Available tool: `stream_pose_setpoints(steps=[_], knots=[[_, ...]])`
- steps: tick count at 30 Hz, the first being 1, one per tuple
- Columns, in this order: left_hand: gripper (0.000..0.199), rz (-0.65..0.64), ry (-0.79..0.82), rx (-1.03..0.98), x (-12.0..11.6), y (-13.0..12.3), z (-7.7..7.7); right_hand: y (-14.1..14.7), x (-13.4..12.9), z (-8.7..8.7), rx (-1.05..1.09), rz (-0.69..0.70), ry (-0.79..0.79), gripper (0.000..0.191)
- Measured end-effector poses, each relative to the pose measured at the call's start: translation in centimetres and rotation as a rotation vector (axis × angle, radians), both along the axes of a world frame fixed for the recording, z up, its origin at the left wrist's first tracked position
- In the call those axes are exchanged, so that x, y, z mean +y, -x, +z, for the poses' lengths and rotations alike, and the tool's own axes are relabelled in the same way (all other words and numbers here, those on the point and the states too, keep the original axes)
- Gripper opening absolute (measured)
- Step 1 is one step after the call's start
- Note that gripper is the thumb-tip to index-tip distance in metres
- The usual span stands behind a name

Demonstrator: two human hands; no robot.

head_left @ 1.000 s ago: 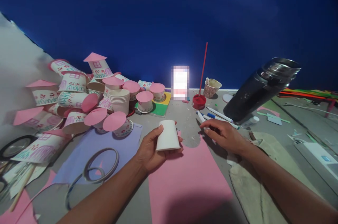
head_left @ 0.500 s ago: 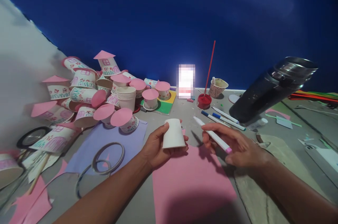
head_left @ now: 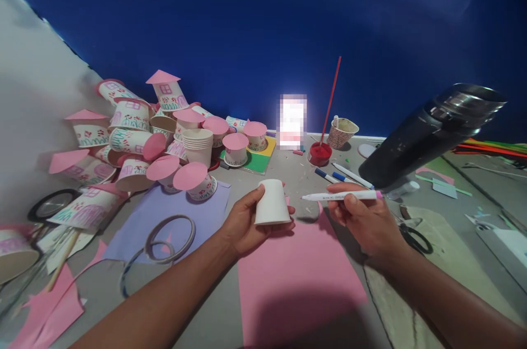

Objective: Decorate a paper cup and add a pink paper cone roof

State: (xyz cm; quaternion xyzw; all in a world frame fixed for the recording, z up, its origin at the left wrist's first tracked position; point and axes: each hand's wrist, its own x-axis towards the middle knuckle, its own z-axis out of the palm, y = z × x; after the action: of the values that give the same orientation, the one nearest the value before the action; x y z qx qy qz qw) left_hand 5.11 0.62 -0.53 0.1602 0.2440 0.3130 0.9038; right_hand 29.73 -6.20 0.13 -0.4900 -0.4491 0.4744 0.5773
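My left hand is closed around a plain white paper cup, held upside down with its rim facing down. Between the fingers of my right hand lies a white marker with a pink end. The marker is nearly level, its tip pointing left at the cup but apart from it. Below both hands a sheet of pink paper covers part of the table. To the left are piled several decorated cups with pink paper cone roofs, around a stack of plain cups.
Bangles rest on a purple sheet. Markers lie behind my right hand, near a red pot with a stick and a patterned cup. A dark flask leans at right; scissors lie by my right wrist.
The marker has turned from a slant to nearly level, with its tip now toward the cup. My right hand has rotated with it. The cup stays in my left hand.
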Motion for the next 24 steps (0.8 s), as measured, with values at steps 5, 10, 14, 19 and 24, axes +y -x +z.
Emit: stream_pose_setpoints(steps=[5,10,14,19,24], knots=[[0.045,-0.011,0.036,0.004,-0.1,-0.4,-0.08,0.58,0.39,0.27,0.174,0.038,0.106,0.039],[0.045,-0.029,0.025,0.013,-0.15,-0.53,0.1,1.04,0.25,0.65,0.211,0.077,0.13,0.041],[0.05,-0.039,0.034,0.003,-0.23,-0.45,-0.08,1.0,0.12,0.48,0.203,0.081,0.133,0.042],[0.05,-0.043,0.024,0.018,-0.28,-0.57,-0.36,0.87,0.0,0.26,0.188,0.098,0.12,0.042],[0.047,-0.041,0.044,0.053,-0.23,-0.7,-0.13,0.77,-0.03,0.21,0.166,0.093,0.106,0.039]])
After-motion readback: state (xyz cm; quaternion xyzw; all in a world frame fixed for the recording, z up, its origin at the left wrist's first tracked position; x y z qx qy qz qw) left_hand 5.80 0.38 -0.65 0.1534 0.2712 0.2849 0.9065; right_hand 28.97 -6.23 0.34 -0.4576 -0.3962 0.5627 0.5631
